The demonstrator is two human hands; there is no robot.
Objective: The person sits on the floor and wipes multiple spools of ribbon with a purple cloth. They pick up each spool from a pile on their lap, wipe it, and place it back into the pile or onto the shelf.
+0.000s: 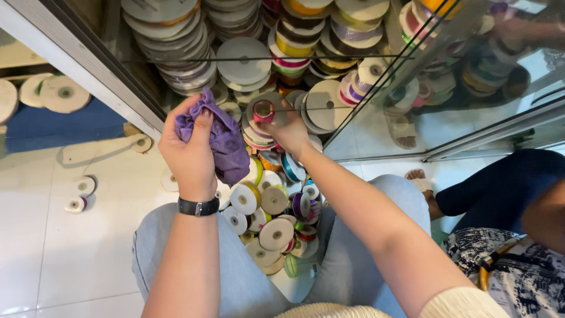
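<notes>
My left hand (187, 148) grips a crumpled purple cloth (222, 139) in front of an open glass cabinet. A black watch strap sits on that wrist. My right hand (289, 131) reaches into the cabinet's lower shelf and holds a small pink ribbon spool (263, 111) on top of a stack of spools. Below my hands, a heap of ribbon spools (276, 218) in several colours lies on the floor between my knees, which are in light blue jeans.
Stacks of ribbon reels (242, 63) fill the cabinet behind a glass shelf edge. A glass door (447, 94) stands open to the right. Loose spools (76, 204) lie on the white tiled floor at left. Another person (506, 235) sits at the right.
</notes>
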